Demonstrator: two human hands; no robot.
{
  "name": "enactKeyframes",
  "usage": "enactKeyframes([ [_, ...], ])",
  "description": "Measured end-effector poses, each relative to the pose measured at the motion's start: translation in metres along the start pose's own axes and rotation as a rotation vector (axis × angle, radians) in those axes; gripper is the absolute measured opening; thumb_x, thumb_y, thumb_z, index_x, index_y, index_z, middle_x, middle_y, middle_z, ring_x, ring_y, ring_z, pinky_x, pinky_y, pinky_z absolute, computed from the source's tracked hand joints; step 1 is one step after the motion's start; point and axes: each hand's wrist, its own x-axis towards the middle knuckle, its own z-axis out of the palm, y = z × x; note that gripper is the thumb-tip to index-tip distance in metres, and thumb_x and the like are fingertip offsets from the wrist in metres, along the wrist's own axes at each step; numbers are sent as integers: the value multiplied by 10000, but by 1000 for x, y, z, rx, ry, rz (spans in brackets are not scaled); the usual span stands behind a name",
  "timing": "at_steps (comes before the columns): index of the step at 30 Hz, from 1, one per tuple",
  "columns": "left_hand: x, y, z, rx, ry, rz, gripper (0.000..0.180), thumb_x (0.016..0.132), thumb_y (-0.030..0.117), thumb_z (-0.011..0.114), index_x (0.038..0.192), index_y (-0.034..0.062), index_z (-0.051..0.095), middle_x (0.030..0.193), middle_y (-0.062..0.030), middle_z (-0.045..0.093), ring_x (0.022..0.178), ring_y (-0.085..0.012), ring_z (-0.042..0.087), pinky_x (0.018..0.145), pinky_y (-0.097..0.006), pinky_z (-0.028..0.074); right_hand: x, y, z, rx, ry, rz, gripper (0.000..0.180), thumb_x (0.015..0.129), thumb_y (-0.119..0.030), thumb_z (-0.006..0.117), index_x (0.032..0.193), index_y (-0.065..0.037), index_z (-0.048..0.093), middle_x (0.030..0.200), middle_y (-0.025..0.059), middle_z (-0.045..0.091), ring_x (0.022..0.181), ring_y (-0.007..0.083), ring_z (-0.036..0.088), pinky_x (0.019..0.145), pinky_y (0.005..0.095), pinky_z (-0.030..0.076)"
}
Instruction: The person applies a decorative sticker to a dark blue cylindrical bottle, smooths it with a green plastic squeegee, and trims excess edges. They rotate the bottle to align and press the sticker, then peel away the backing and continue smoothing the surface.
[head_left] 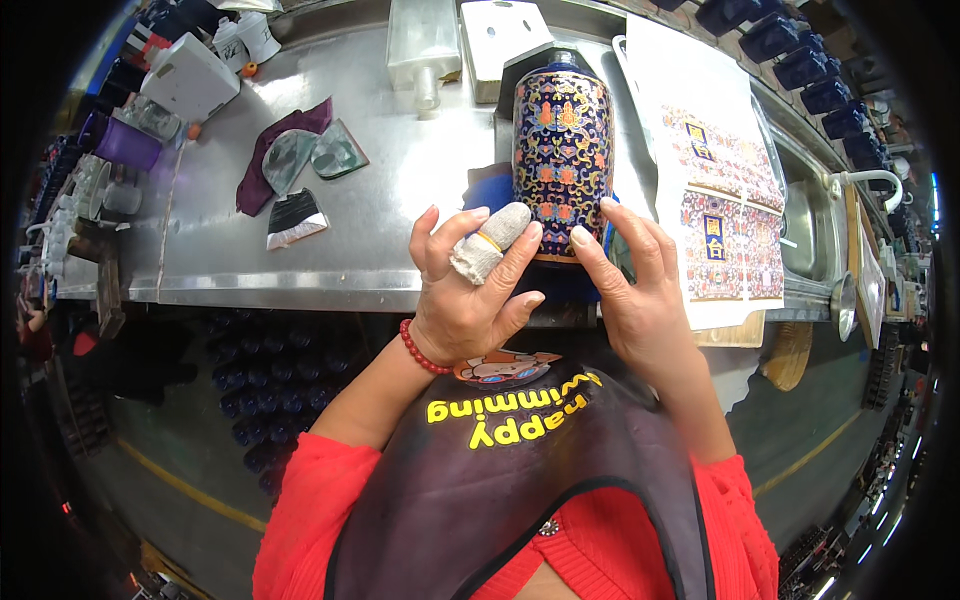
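A dark blue bottle (562,150) covered in a colourful floral pattern lies on a blue cloth (490,190) at the counter's front, its neck pointing away from me. My left hand (465,290) is at its lower left side, fingers spread. One finger wears a grey-white cloth finger cover held by a yellow band, and the index fingertip meets the bottle's edge. At the lower right side, my right hand (640,275) has its fingers stretched out, index and thumb tips against the patterned surface. Neither hand wraps round the bottle.
Printed pattern sheets (735,215) lie to the right, beside a sink (805,225) with a white tap. On the steel counter (220,220) at left are cloth and scraper-like pieces (290,158). A clear rectangular bottle (423,50) and white block (503,40) stand behind.
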Motion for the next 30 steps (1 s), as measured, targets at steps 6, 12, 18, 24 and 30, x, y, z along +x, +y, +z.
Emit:
enactKeyframes([
  [6,-2,-3,2,-21,-1,-2,551,994,484,578,1332,63,693,1327,-117,665,1285,-313,442,1197,-557,200,4,1,-3,-6,-25,23,698,764,31,694,1423,-187,617,1490,150,469,1283,374,479,1071,484,439],
  [12,-1,-5,5,-39,-15,-24,587,987,506,577,1364,66,668,1346,-98,656,1287,-304,445,1195,-566,182,9,1,-6,70,-61,85,703,778,-98,795,1446,-179,593,1502,158,448,1295,376,465,1088,495,414],
  [18,0,-9,3,-17,-27,3,603,994,522,574,1362,54,669,1337,-135,665,1284,-318,468,1207,-547,193,11,1,-3,74,-56,91,707,781,-131,810,1451,-178,590,1508,162,440,1298,378,465,1087,496,414],
  [24,-3,-8,7,-78,5,-22,558,986,494,578,1348,81,676,1305,-73,680,1268,-284,471,1187,-571,187,7,2,-2,126,-40,98,737,752,-97,825,1447,-179,593,1507,174,438,1307,389,472,1087,498,419],
  [30,-13,-9,8,-98,16,10,479,978,455,602,1316,133,710,1297,-51,674,1270,-268,476,1191,-565,185,-5,2,-4,81,-45,52,753,722,-73,840,1427,-207,613,1511,171,438,1307,397,478,1078,497,436],
])
